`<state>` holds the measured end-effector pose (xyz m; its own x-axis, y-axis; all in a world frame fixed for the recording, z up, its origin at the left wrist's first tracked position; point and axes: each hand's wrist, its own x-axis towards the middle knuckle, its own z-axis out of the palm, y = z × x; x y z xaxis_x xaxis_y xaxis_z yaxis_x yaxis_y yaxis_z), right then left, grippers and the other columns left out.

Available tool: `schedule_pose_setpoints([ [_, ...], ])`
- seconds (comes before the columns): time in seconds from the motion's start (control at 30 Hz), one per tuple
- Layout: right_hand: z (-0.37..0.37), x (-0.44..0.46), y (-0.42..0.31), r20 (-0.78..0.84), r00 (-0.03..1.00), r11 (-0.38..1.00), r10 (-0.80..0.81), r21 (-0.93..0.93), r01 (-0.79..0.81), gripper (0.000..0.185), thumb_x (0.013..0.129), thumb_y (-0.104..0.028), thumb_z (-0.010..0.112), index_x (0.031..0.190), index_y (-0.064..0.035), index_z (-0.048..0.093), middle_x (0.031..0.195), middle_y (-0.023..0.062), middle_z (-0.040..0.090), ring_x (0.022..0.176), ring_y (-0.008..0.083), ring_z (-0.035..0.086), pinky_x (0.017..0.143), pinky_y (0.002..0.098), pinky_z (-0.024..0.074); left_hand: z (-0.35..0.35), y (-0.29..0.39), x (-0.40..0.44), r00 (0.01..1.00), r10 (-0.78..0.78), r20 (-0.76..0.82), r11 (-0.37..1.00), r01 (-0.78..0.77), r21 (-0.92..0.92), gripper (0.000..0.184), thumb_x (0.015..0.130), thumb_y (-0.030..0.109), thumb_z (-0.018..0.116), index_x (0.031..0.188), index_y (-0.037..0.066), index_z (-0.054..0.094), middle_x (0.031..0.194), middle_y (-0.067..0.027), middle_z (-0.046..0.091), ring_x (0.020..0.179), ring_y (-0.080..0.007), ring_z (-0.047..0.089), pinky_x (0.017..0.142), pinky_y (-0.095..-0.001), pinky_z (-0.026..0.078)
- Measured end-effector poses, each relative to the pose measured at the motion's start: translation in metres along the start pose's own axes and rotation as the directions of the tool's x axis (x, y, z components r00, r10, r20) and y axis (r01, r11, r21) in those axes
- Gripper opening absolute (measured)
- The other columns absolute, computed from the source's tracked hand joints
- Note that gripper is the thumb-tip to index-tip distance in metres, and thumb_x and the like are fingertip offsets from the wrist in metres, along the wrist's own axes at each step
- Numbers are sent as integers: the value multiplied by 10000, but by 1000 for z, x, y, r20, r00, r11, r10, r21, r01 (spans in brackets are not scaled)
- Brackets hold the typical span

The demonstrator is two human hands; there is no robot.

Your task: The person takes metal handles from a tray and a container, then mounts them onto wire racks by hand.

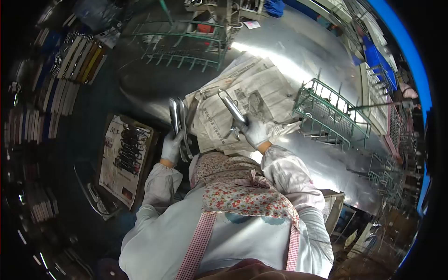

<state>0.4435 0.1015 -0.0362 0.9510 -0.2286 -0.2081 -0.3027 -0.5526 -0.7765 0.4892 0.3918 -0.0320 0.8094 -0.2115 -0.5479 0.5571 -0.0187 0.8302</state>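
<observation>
My left hand [172, 146], in a pale glove, is closed round shiny metal tools [175, 114] that stand up at the left edge of the newspaper sheets. In my right hand [255, 132], also gloved with darkened fingertips, is a long silvery metal tool [232, 106], its tip pointing up and left over the paper. Printed newspaper sheets [247, 88] lie on the metal table [298, 51] beneath and beyond both hands. Another small metal piece [234, 134] shows just left of my right hand. The exact shape of the tools is hard to make out.
Green wire racks stand at the right [331, 112] and at the back [186, 44]. A newspaper-lined box [122, 158] with several dark metal pieces is at the lower left. Stacked strips [77, 60] line the far left. A blue bag [274, 7] sits at the back.
</observation>
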Motion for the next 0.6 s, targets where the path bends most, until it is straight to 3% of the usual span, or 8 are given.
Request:
schedule_pose_setpoints([
  [0.03,16,17,2,-111,983,988,-147,38,152,342,824,-378,673,948,-67,600,708,174,636,676,352,634,613,420,489,-4,2,10,999,36,-22,997,-37,-60,414,887,375,592,1120,37,537,713,-91,588,401,-165,510,344,-294,465],
  [0.1,26,44,-15,-117,980,987,-161,-28,159,355,813,-382,685,945,-63,600,739,186,639,714,371,629,637,443,487,-10,10,31,992,107,-69,978,-117,-170,419,894,383,583,1124,36,539,716,-93,584,383,-174,503,321,-323,475],
  [0.13,30,58,-18,-121,980,987,-159,-56,153,362,803,-384,691,947,-63,602,751,200,639,722,381,625,648,452,486,-13,14,38,992,114,-59,970,-124,-208,429,893,392,592,1134,40,550,733,-69,587,425,-147,516,360,-274,458],
  [0.23,43,96,-17,-147,977,984,-152,-119,135,343,821,-371,665,961,-66,596,761,211,640,746,397,625,655,463,488,-17,23,67,951,204,-231,936,-259,-238,423,892,392,603,1117,35,573,742,-42,598,476,-115,524,404,-230,421],
  [0.27,45,105,-14,-134,985,989,-106,-118,90,333,835,-361,647,968,-62,586,784,219,640,775,405,622,671,472,489,-23,24,78,958,181,-221,941,-234,-244,397,878,390,630,1060,38,603,763,-26,617,524,-91,534,436,-207,389],
  [0.4,48,125,-4,-166,979,986,-116,-139,93,332,847,-358,632,973,-56,575,829,242,630,807,425,609,687,481,482,-28,24,113,962,121,-246,957,-179,-230,366,851,392,667,981,54,618,710,-28,614,454,-98,497,399,-228,389],
  [0.53,47,132,6,-123,991,990,-58,-135,41,374,885,-406,583,942,-38,555,808,265,621,791,454,598,672,513,463,-27,23,147,983,105,-152,965,-138,-225,347,867,407,639,1052,116,600,688,-16,607,448,-91,496,404,-235,396],
  [0.6,45,134,4,-102,994,992,-41,-123,28,389,891,-418,571,938,-32,555,806,267,621,787,454,598,671,509,463,-19,29,158,933,154,-326,929,-249,-273,308,839,342,690,984,81,614,673,-11,597,454,-93,501,409,-238,382],
])
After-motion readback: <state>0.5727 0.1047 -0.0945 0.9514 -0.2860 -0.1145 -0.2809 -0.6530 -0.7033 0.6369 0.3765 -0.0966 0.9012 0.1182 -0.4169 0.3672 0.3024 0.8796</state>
